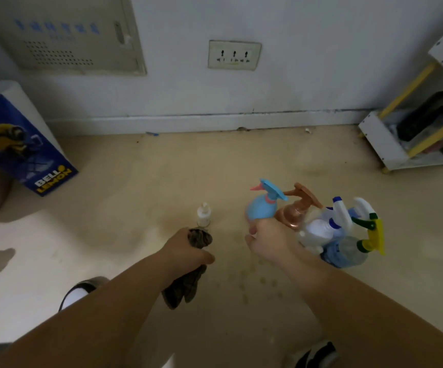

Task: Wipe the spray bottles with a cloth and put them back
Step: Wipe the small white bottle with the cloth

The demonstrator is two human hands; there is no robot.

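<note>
Several spray bottles stand clustered on the beige floor at right: a light blue one, an amber one with a copper pump, a white one with a blue nozzle and a clear bluish one with a yellow and green trigger. A small white bottle stands apart to their left. My left hand grips a dark brownish cloth that hangs below it, just in front of the small bottle. My right hand is at the base of the light blue bottle, fingers curled around its lower part.
A blue and white paper-roll pack leans at the left. A white and yellow shelf unit stands at the right against the wall. A wall socket is above the skirting board. My shoes show at the bottom edge.
</note>
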